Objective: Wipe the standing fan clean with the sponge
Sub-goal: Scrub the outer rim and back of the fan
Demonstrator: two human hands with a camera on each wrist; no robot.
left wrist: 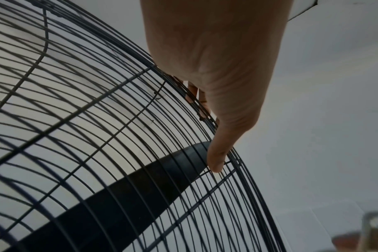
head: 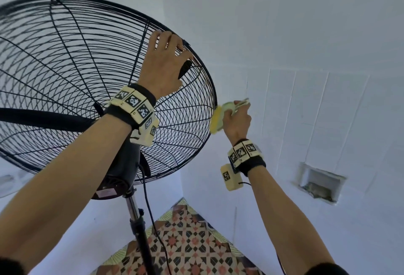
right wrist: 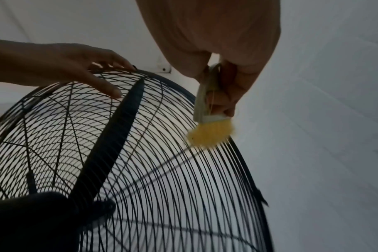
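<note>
The standing fan's black wire cage [head: 65,67] fills the left of the head view, tilted toward me, with a dark blade [left wrist: 119,196] inside it. My left hand [head: 172,49] grips the cage's upper right rim, fingers curled over the edge and the thumb [left wrist: 216,153] pressed on the wires. My right hand [head: 237,119] holds a yellow sponge [head: 216,119] by its pale handle. The sponge [right wrist: 209,134] touches the outer wires at the cage's [right wrist: 162,170] right edge, below my left hand [right wrist: 76,63].
The fan's motor housing [head: 122,165] sits on a metal pole [head: 140,231], and a black cable [head: 150,209] hangs beside it. White tiled walls meet in a corner behind. A recessed niche [head: 320,182] is in the right wall. Patterned floor tiles [head: 185,242] lie below.
</note>
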